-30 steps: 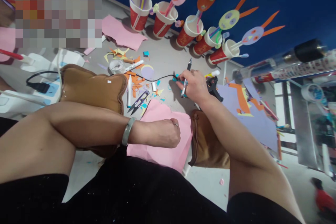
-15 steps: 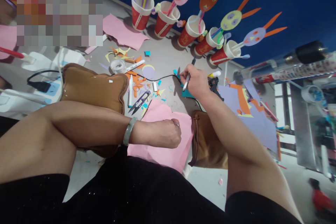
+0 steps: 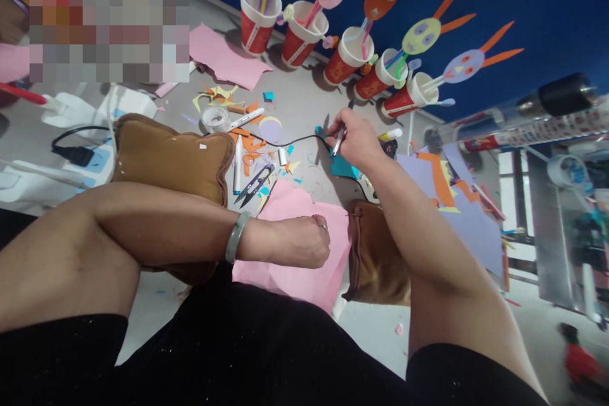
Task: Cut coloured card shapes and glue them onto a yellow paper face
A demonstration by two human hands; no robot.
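Five red cups (image 3: 341, 65) stand beyond the right hand (image 3: 358, 138), clamped on a pen (image 3: 339, 141), and left hand (image 3: 299, 242), fisted over pink paper (image 3: 299, 282).

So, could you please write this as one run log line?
left hand: fist over pink paper | right hand: holding pen near teal paper | beyond: red cups
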